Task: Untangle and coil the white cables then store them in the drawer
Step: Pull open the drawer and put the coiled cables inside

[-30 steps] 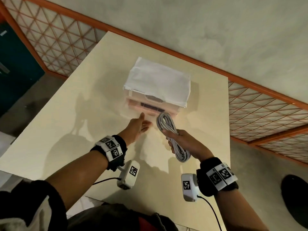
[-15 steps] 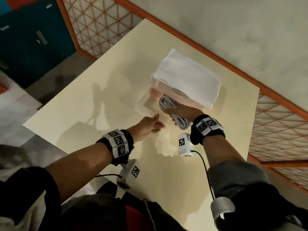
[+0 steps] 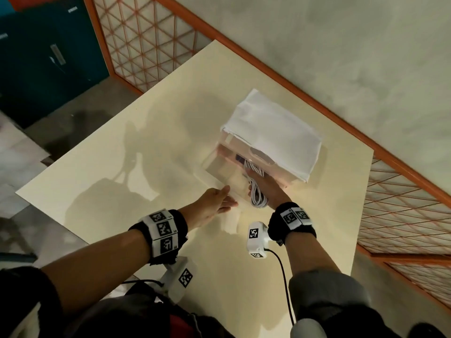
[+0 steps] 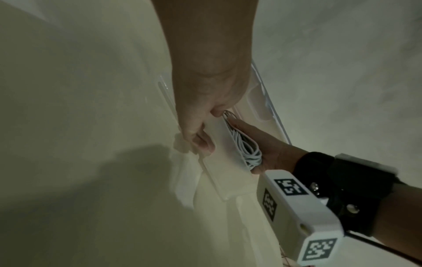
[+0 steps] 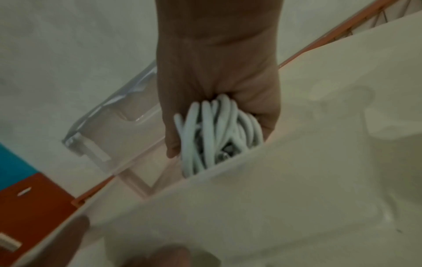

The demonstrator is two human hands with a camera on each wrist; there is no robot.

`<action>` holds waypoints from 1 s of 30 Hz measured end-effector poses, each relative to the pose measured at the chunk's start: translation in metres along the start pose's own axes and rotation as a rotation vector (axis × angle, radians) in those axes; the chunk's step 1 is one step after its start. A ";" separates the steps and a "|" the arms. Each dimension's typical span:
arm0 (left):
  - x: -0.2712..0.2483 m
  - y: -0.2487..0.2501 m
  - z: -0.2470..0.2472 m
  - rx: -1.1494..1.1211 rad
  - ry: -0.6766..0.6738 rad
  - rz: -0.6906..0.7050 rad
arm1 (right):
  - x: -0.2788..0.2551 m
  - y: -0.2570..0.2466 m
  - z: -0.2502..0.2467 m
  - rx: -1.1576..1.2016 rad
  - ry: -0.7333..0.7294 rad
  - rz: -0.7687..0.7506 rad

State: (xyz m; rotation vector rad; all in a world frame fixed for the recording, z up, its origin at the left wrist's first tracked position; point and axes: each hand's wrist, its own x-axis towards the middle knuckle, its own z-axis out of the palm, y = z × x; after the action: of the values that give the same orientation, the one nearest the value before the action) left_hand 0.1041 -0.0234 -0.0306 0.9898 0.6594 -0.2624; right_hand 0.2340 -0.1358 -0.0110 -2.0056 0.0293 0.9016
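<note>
A small translucent drawer unit [image 3: 280, 167] under a white cloth [image 3: 271, 132] stands on the cream table [image 3: 122, 154]. Its lower drawer [image 3: 214, 169] is pulled out toward me. My right hand [image 3: 266, 184] grips a coiled bundle of white cable [image 3: 256, 193] and holds it down inside the open drawer; the right wrist view shows the coil [image 5: 217, 133] behind the drawer's front wall [image 5: 297, 171]. My left hand [image 3: 214, 201] holds the drawer's front edge [image 4: 219, 157], thumb [image 4: 217, 112] at the rim and fingers [image 4: 203, 142] on the outside.
The unit stands near the table's far right edge, beside an orange-framed lattice rail [image 3: 402, 203]. Bare tabletop stretches to the left and toward me. A dark teal cabinet [image 3: 48, 57] stands off the table at far left.
My right hand carried the cable coil forward and lowered it into the open drawer. My left hand moved up to the drawer's front edge. The head view swung.
</note>
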 end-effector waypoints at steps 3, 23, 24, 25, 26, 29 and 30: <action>0.001 -0.002 0.002 0.004 0.020 0.012 | 0.005 0.007 0.002 -0.054 0.065 -0.050; 0.003 0.006 0.007 0.025 0.083 0.023 | 0.016 0.017 0.020 -0.726 0.413 -0.079; 0.003 0.006 0.007 0.026 0.085 0.017 | 0.014 0.017 0.021 -0.750 0.418 -0.067; 0.003 0.007 0.007 0.027 0.085 0.013 | 0.012 0.015 0.022 -0.767 0.428 -0.064; 0.003 0.007 0.007 0.028 0.084 0.011 | 0.012 0.014 0.022 -0.765 0.437 -0.061; 0.002 0.008 0.006 0.035 0.077 0.012 | 0.012 0.014 0.021 -0.721 0.429 -0.063; 0.002 0.009 0.006 0.039 0.073 0.015 | 0.014 0.015 0.020 -0.697 0.425 -0.055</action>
State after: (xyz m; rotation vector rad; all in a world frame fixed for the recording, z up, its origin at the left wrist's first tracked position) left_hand 0.1124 -0.0234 -0.0234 1.0452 0.7152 -0.2280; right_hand 0.2276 -0.1257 -0.0373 -2.8040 -0.1175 0.4567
